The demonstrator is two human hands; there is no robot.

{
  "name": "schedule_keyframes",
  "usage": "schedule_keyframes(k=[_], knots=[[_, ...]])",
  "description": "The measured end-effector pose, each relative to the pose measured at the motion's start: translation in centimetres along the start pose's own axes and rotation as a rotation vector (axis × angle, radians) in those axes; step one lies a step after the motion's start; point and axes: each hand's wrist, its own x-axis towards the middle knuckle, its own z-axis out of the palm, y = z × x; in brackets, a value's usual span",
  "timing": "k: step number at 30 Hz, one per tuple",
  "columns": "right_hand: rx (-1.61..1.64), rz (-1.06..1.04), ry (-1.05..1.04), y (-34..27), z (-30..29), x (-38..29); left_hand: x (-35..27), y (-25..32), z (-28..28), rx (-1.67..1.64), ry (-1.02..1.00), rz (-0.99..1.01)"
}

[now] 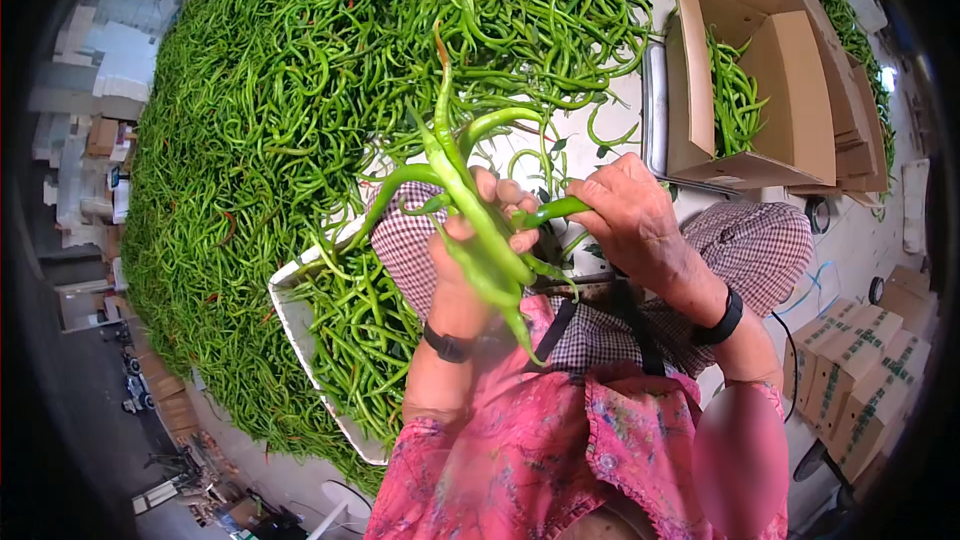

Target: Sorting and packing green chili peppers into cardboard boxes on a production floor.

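Observation:
My left hand point(469, 255) is closed around a bunch of long green chili peppers point(476, 210); one of them has a reddish tip pointing up. Between the fingers of my right hand point(630, 214) is a green chili pepper point(557, 211), whose other end meets the fingertips of my left hand. Beyond both hands spreads a huge heap of green chilies point(300, 90), with a few red ones among them. A white foam box point(296, 330) filled with chilies stands beside my left forearm.
An open cardboard box point(795, 90) with some chilies inside rests on a scale point(655, 112) at the upper right. Closed cartons point(855, 375) are stacked at the lower right. Several loose chilies lie on the pale floor point(619, 109) between heap and scale.

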Motion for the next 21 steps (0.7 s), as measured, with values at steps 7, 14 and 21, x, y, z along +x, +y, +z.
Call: schedule_keyframes(k=[7, 14, 21], knots=[[0.083, 0.036, 0.015, 0.2, 0.8, -0.7, -0.1, -0.5, 0.9, 0.051, 0.104, 0.005], [0.392, -0.004, -0.060, 0.0, 1.3, -1.0, -0.6, -0.4, 1.0, 0.103, 0.101, 0.049], [0.490, -0.034, -0.152, 0.2, 2.9, -1.6, -1.4, -0.6, 1.3, 0.370, 0.246, -0.014]])
